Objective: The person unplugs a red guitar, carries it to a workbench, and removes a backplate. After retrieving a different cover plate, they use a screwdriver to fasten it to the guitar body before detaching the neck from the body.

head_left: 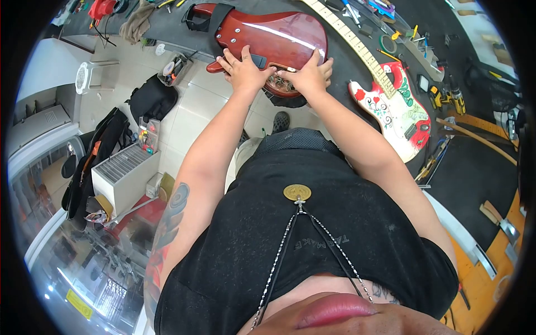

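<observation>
A glossy red-brown guitar body [273, 34] lies at the bench's near edge, a black strap-like piece around its left end. My left hand [245, 70] rests on its near side with fingers spread, beside a small dark rectangular part [258, 60]. Across from it, my right hand [310, 73] lies on the body's right end, fingers apart. Both thumbs point inward and almost meet above an opening with tangled wires [281, 84]. Part of the near edge is hidden under my hands.
On the dark bench [349, 64], a white and red decorated guitar [391, 111] lies to the right. Near it are a yellow drill [458, 101], tape and tools. A grey cloth [135, 22] is at upper left; a white stool [84, 78] and black backpack [153, 97] stand on the floor.
</observation>
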Tool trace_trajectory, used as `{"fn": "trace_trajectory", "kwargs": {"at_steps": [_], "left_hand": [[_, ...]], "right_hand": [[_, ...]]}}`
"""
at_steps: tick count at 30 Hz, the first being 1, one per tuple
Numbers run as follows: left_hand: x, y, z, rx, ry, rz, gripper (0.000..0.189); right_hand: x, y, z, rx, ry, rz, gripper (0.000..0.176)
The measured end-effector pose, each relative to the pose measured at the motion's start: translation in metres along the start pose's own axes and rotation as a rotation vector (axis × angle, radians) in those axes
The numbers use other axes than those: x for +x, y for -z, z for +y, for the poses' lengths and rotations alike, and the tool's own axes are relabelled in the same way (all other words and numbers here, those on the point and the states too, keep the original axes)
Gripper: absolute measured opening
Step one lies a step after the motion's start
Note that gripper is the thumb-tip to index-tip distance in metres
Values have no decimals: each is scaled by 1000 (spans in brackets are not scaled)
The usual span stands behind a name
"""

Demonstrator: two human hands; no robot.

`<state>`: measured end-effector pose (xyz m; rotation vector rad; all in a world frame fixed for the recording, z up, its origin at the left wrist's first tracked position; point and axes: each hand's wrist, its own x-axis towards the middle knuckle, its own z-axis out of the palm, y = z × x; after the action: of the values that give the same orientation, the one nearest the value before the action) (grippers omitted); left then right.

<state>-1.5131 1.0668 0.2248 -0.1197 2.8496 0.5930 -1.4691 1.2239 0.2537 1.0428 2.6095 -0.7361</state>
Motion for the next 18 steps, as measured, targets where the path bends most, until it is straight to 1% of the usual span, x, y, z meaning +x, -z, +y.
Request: {"fn": "trace_trajectory", "kwargs": {"at_steps": [2, 5, 7, 9, 10, 12, 14, 18], "left_hand": [[-1, 0, 0, 9, 0, 2, 109], [-1, 1, 0, 28, -8, 1, 112], [-3, 3, 1, 35, -12, 1, 114], [-4, 6, 3, 18, -3, -42, 122], [-4, 9, 5, 18, -3, -42, 122], [-6, 14, 7, 54, 4, -110, 130], [-6, 18, 13, 42, 30, -127, 131], [-1, 16, 17, 47, 68, -150, 133]], "right_hand": [[1, 0, -1, -13, -17, -27, 132], [8, -4, 1, -29, 15, 6, 128], [10, -5, 1, -107, 52, 24, 125], [10, -7, 2, -111, 59, 35, 124], [10, -8, 3, -117, 66, 46, 123], [11, -9, 5, -119, 73, 45, 123], [13, -10, 7, -124, 81, 44, 123], [18, -4, 17, -23, 108, -19, 125]]}}
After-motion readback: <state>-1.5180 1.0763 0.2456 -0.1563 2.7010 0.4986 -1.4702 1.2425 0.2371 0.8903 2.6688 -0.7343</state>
